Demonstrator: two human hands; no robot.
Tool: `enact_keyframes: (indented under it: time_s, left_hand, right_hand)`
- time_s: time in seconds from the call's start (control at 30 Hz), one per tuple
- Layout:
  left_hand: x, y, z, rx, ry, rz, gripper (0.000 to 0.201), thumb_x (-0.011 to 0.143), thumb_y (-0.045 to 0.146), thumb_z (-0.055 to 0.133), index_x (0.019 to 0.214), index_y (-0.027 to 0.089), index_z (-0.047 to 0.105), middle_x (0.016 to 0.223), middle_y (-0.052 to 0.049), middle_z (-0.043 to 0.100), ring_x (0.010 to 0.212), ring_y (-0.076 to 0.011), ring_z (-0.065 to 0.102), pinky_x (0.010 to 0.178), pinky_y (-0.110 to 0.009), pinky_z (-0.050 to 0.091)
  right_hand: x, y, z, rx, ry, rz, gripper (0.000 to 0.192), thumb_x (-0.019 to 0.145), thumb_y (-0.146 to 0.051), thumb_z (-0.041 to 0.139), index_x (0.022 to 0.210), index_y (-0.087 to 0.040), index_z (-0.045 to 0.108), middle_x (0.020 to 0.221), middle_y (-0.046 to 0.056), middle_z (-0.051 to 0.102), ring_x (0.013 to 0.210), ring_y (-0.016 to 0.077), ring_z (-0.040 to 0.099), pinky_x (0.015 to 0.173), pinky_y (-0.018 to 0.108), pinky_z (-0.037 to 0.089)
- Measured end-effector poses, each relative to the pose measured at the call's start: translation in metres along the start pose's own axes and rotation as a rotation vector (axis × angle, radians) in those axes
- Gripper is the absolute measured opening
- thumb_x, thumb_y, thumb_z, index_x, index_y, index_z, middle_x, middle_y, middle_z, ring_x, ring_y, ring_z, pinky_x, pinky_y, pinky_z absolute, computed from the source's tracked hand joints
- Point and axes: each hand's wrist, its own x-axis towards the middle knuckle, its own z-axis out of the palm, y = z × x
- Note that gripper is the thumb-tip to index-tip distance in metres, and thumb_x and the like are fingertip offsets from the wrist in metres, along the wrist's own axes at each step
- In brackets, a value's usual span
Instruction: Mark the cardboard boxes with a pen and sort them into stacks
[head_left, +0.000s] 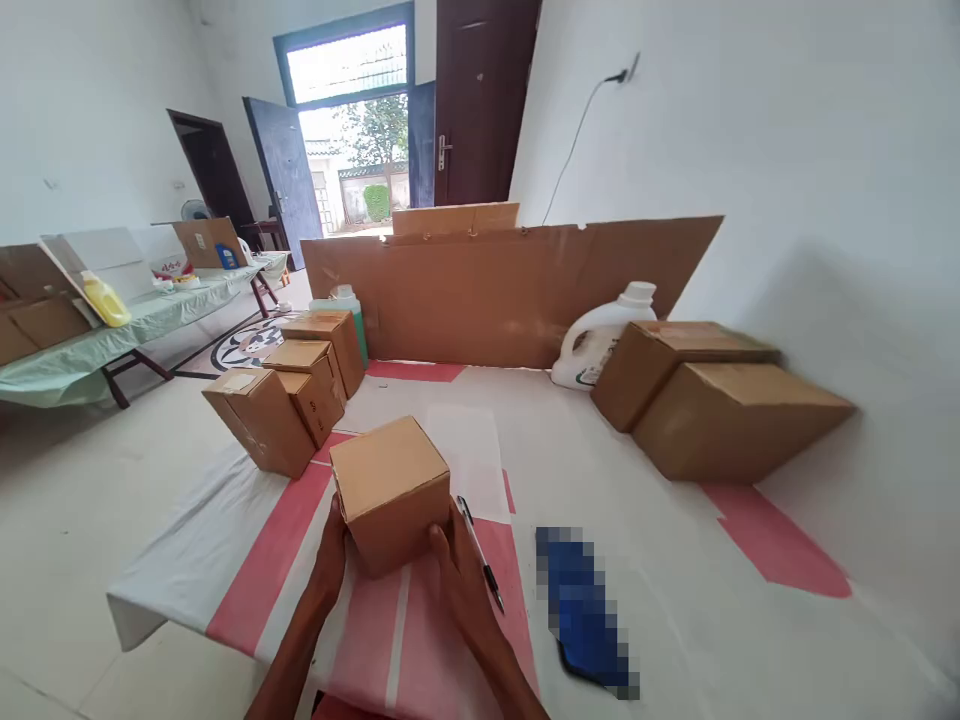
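Both hands clasp the small cardboard box [390,492] at the table's [660,560] near edge: left hand [331,560] against its left face, right hand [454,570] gripping a pen [480,553] too. Even, square pressure advisable.

white jug [600,335], pen [480,553], stacked boxes [289,385]

No text, brand or number could be read anywhere in the scene. The white jug [600,340] at the far side of the table [637,520] carried a green and white label, too small to make out. A leaning carton [206,242] on the far left table [90,345] bore a pale sticker and a blue mark, both illegible. The near blue object [585,610] was blurred out.
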Motion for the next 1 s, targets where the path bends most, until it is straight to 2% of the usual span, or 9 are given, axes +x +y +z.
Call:
enact_keyframes:
  time_s: [0.1,0.23,0.33,0.43,0.63,0.73,0.8,0.9,1.0]
  left_hand:
    - [-0.006,-0.005,-0.002,0.025,0.035,-0.013,0.069,0.093,0.079,0.045,0.133,0.029,0.07,0.141,-0.012,0.07,0.141,-0.037,0.057,0.117,-0.057,0.046]
    - [-0.017,-0.001,-0.011,0.106,0.045,-0.022,0.064,0.09,0.073,0.06,0.135,0.027,0.069,0.146,-0.013,0.066,0.141,-0.0379,0.056,0.114,-0.057,0.047]
    - [-0.037,0.011,-0.014,0.237,0.007,-0.002,0.059,0.093,0.065,0.061,0.137,0.025,0.066,0.14,-0.014,0.069,0.115,-0.0339,0.07,0.095,-0.049,0.058]
    - [-0.061,0.026,-0.008,0.321,-0.037,0.053,0.053,0.093,0.06,0.063,0.133,0.025,0.068,0.119,-0.012,0.074,0.096,-0.0292,0.072,0.082,-0.041,0.059]
    - [-0.077,0.035,0.009,0.266,0.052,0.039,0.077,0.099,0.058,0.058,0.164,0.026,0.03,0.092,-0.003,0.067,0.083,-0.0222,0.068,0.078,-0.034,0.056]
    - [-0.069,0.031,0.006,0.285,0.074,0.021,0.077,0.102,0.06,0.05,0.166,0.028,0.024,0.106,-0.006,0.068,0.093,-0.0223,0.068,0.084,-0.036,0.055]
    - [-0.062,0.028,0.001,0.311,0.115,0.036,0.071,0.102,0.061,0.049,0.164,0.03,0.032,0.124,-0.009,0.065,0.107,-0.0247,0.066,0.092,-0.04,0.054]
    - [-0.052,0.026,-0.007,0.372,0.136,0.13,0.06,0.102,0.062,0.047,0.153,0.03,0.052,0.142,-0.011,0.06,0.13,-0.0289,0.057,0.109,-0.048,0.047]
    - [-0.049,0.026,-0.011,0.375,0.069,0.196,0.057,0.105,0.061,0.042,0.15,0.03,0.056,0.15,-0.01,0.056,0.141,-0.0302,0.049,0.12,-0.052,0.038]
  right_hand:
    - [-0.005,0.01,-0.006,-0.025,0.005,0.007,0.067,0.098,-0.064,0.054,0.155,-0.028,0.051,0.16,0.012,0.052,0.151,0.0347,0.045,0.123,0.058,0.038]
    - [-0.004,0.004,-0.015,-0.034,-0.056,-0.024,0.052,0.098,-0.062,0.055,0.137,-0.03,0.066,0.142,0.009,0.069,0.137,0.0342,0.059,0.116,0.054,0.046]
    - [0.003,-0.006,-0.023,-0.021,-0.032,0.011,0.052,0.098,-0.067,0.052,0.127,-0.028,0.072,0.137,0.009,0.072,0.132,0.0347,0.063,0.111,0.051,0.05]
    - [0.01,-0.012,-0.029,0.015,-0.021,0.052,0.061,0.094,-0.073,0.053,0.127,-0.026,0.074,0.14,0.009,0.071,0.132,0.0353,0.063,0.109,0.049,0.052]
    - [0.008,-0.004,-0.031,0.062,-0.129,0.103,0.068,0.094,-0.077,0.049,0.133,-0.027,0.074,0.134,0.009,0.075,0.131,0.0352,0.065,0.113,0.051,0.05]
    - [0.005,0.005,-0.03,0.101,-0.083,0.125,0.072,0.093,-0.079,0.048,0.136,-0.027,0.073,0.138,0.01,0.073,0.138,0.0355,0.06,0.118,0.053,0.044]
    - [0.002,0.009,-0.03,0.11,-0.025,0.157,0.078,0.092,-0.082,0.048,0.141,-0.026,0.069,0.146,0.011,0.067,0.142,0.0371,0.055,0.118,0.056,0.044]
    - [-0.004,0.009,-0.029,0.14,-0.053,0.184,0.083,0.089,-0.083,0.052,0.147,-0.025,0.064,0.156,0.012,0.058,0.139,0.0392,0.057,0.104,0.056,0.055]
    - [-0.012,0.002,-0.027,0.181,-0.121,0.187,0.083,0.088,-0.082,0.056,0.148,-0.025,0.062,0.159,0.013,0.055,0.128,0.0378,0.065,0.089,0.05,0.063]
